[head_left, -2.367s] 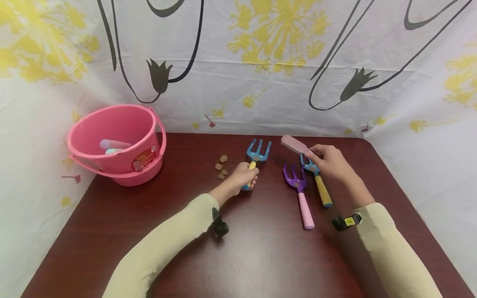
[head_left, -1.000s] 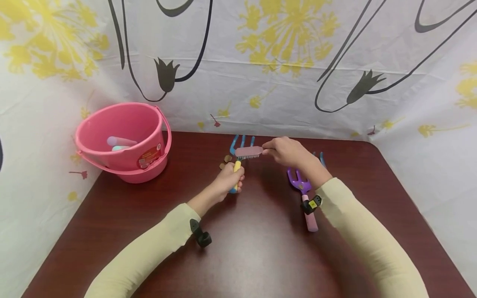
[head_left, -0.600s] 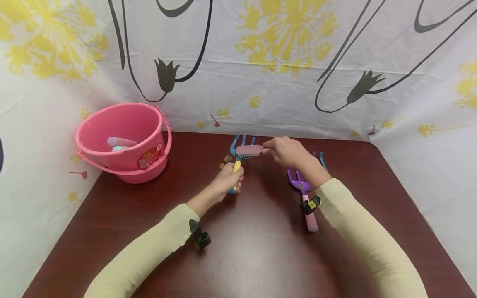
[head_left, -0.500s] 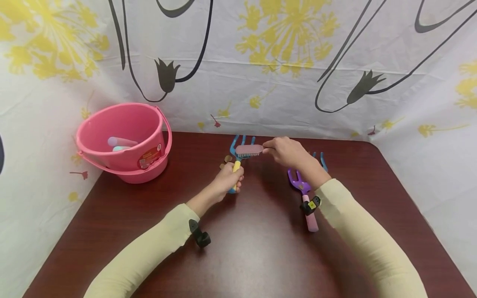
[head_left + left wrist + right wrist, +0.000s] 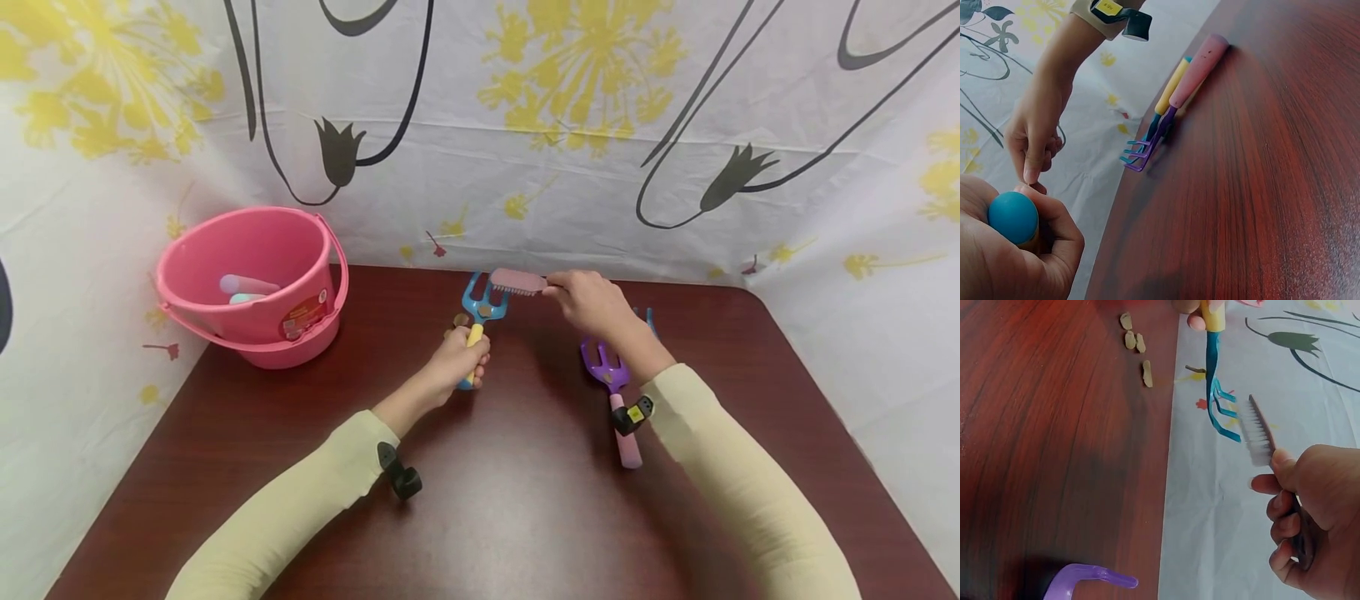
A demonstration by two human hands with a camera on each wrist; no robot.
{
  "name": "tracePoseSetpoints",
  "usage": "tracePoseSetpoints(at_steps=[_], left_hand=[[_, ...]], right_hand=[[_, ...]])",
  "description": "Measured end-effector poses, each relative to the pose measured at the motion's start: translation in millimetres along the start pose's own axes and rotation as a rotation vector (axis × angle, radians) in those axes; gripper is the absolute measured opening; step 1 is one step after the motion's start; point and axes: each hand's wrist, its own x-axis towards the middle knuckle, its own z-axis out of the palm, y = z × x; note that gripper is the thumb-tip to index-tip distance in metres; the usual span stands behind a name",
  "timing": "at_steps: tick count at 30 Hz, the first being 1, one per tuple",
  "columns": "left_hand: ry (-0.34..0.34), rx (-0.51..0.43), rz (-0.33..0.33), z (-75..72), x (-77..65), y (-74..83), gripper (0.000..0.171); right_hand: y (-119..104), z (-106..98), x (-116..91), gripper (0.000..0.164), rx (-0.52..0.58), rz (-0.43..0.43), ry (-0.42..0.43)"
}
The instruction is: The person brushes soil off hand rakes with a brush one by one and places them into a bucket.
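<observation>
In the head view my left hand (image 5: 453,364) grips the yellow handle of a blue hand fork (image 5: 472,308), raised over the back of the table. A small brown piece (image 5: 485,311) shows on the fork's head. My right hand (image 5: 591,304) holds a pink-backed brush (image 5: 517,281) by its handle, bristles facing down over the tines. The right wrist view shows the bristles (image 5: 1255,434) just apart from the tine ends. Under my right forearm lies a purple hand fork (image 5: 617,381) with a pink handle. Another blue fork (image 5: 649,318) is mostly hidden by that arm.
A pink bucket (image 5: 247,333) stands at the back left with a lilac object (image 5: 247,284) and a mint one (image 5: 246,297) inside. Several flat brown pieces (image 5: 1130,340) lie on the table near my left hand. A patterned white curtain (image 5: 450,167) hangs right behind the table's back edge.
My right hand has brought the brush left from beside the purple fork to the held fork. Since half a second ago it has moved slightly up and right, uncovering the fork's head.
</observation>
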Motion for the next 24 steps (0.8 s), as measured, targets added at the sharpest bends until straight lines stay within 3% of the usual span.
tracePoseSetpoints(at_steps=[3, 6, 11, 17, 24], left_hand=[[0.006, 0.004, -0.001, -0.9, -0.3, -0.2, 0.014], [0.004, 0.003, 0.000, -1.6, 0.2, -0.4, 0.014], [0.007, 0.000, -0.004, -1.8, -0.3, 0.5, 0.016], [0.006, -0.005, -0.018, -1.9, -1.1, -1.4, 0.017], [0.005, -0.003, -0.007, -3.0, -1.1, -2.1, 0.015]], right_hand=[[-2.1, -0.6, -2.8, 0.027, 0.022, -0.016, 0.000], [-7.6, -0.7, -4.4, 0.025, 0.046, -0.089, -0.029], [-14.4, 0.4, -1.7, 0.024, 0.001, -0.186, -0.081], [-9.5, 2.1, 0.2, 0.024, -0.061, -0.123, -0.089], [1.0, 3.1, -1.2, 0.017, -0.036, -0.058, 0.011]])
